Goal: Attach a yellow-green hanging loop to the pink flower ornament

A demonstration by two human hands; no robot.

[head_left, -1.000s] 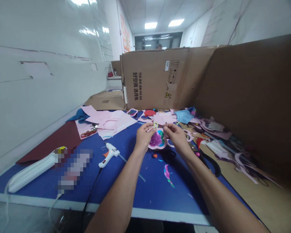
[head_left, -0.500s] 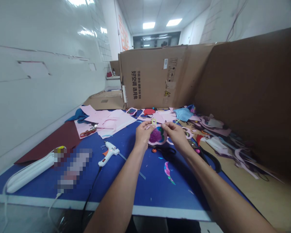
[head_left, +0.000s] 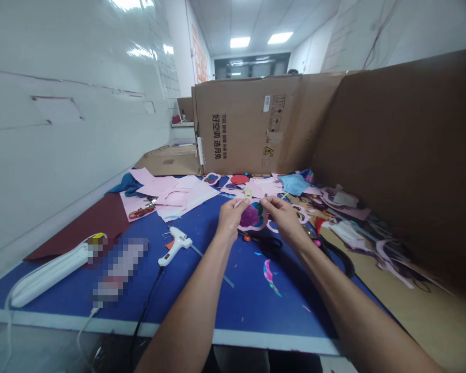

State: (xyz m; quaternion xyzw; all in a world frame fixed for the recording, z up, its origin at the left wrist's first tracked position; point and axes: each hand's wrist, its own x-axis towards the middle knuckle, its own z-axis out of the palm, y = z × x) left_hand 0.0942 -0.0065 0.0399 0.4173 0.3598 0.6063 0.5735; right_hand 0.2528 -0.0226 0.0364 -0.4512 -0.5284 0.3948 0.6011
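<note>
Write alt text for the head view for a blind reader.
A person's left hand and right hand hold a pink-edged flower cutout over a blue table. A white glue gun lies left of them, black scissors beneath, pink paper sheets and a cardboard box behind.

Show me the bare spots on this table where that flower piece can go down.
Bare: blue table between both forearms, around the coloured scrap; also between glue gun and left hand; the dark red sheet. Crowded: pink papers behind, scraps and scissors to the right. Left and right hand grip the flower piece.
</note>
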